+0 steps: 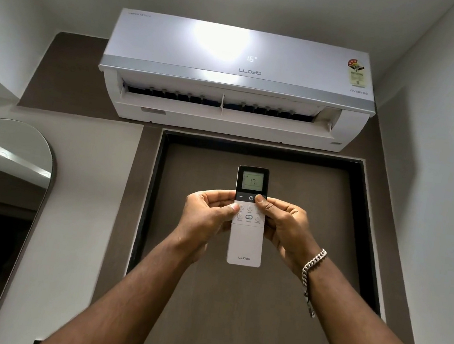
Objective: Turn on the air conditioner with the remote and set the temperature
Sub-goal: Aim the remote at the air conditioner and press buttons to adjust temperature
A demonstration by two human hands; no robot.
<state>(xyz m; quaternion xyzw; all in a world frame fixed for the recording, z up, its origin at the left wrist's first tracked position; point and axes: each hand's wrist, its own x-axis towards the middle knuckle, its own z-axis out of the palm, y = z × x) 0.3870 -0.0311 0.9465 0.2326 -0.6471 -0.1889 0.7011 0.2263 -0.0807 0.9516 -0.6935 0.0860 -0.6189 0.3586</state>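
The remote [248, 219] reads 17 while the air conditioner [238, 80] on the wall above shows 16, so the two disagree. My guess is that one press did not reach the unit; if I trust the remote's screen alone, the room ends up set one degree off. The remote stands nearly upright in front of the door [246, 292], its top aimed more at the ceiling than at the unit, which could be why a signal missed. My right thumb [263, 202] lies on the button at the right end of the dark strip, just beside the power button [250, 197]. A slip to the left would switch the unit off. My left thumb [233, 206] rests on the upper left of the white pad, and a squeeze there could change some other setting.

Both arms reach up and forward, wrists close together. My left hand [208, 213] wraps the remote's left edge, fingers behind it, thumb across the front. My right hand [285, 227] does the same from the right, so each grip is closed on the remote, pinching it between thumb and fingers. A bracelet [312, 265] hangs at my right wrist.
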